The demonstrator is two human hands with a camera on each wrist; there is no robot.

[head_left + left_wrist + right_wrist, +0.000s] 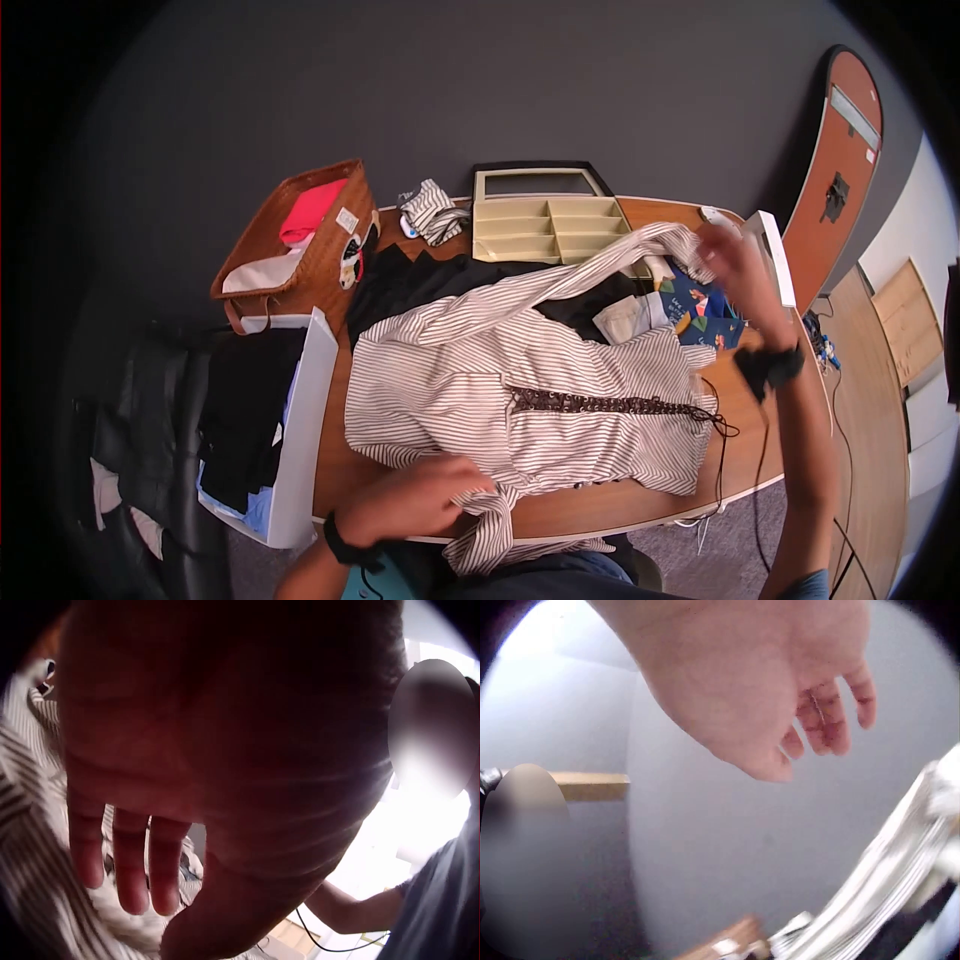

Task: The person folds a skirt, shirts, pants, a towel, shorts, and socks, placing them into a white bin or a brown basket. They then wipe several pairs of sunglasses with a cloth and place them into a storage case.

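Observation:
A white-and-dark striped shirt [440, 400] lies spread on the wooden table, with a dark lace-up strip [600, 403] running along its middle. One sleeve [560, 285] stretches to the upper right; the other sleeve [490, 530] hangs over the front edge. My left hand [425, 497] is low over the shirt beside that hanging sleeve, its fingertips at the cloth. In the left wrist view its fingers [131, 862] extend loosely before the striped fabric. Raised near the far sleeve's cuff, my right hand [740, 275] has loosely bent fingers [829, 720] with nothing in them.
A brown basket [255, 235] with clothes stands at the back left, above a white box [318, 370] of dark garments. Behind the shirt are a cream compartment tray [515, 245], a bundled striped cloth [432, 212], black cloth [400, 285] and a blue patterned cloth [705, 325].

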